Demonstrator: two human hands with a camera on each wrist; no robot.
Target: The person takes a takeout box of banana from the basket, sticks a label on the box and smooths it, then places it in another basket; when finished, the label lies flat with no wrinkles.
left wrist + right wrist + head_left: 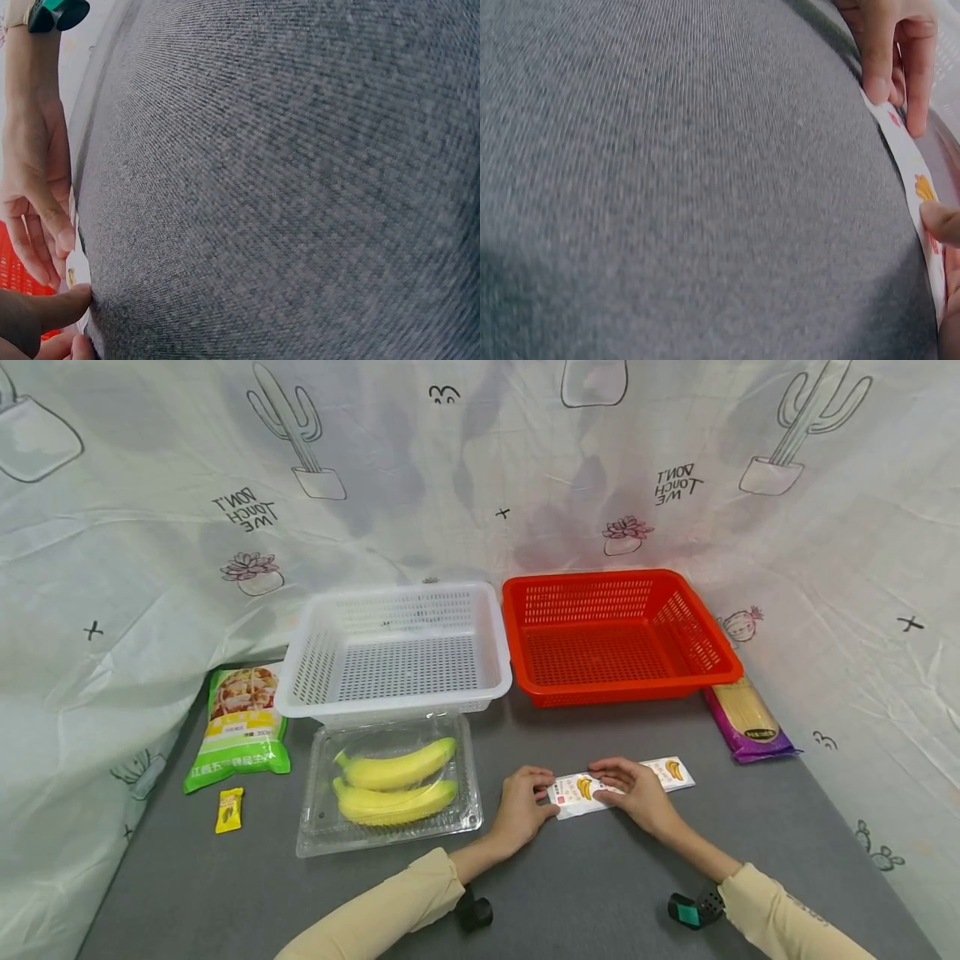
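Observation:
A long, flat white strip printed with bananas [576, 792] lies on the grey table. My left hand [519, 806] holds its left end, thumb near the lower corner and fingers at the upper one. Across the strip's middle, my right hand [636, 793] grips it between the thumb at the near edge and fingers at the far edge. The right wrist view shows the strip [909, 161] running between the left hand [892, 52] and the right thumb [941, 221]. In the left wrist view, the strip is mostly hidden behind the left thumb [64, 306].
A clear plastic box [315, 827] with two bananas [397, 768] sits to the left. Behind stand a white basket [393, 706] and a red basket [637, 683]. A green food bag [243, 727] and small yellow packet [229, 810] lie far left, a purple noodle pack [753, 727] right.

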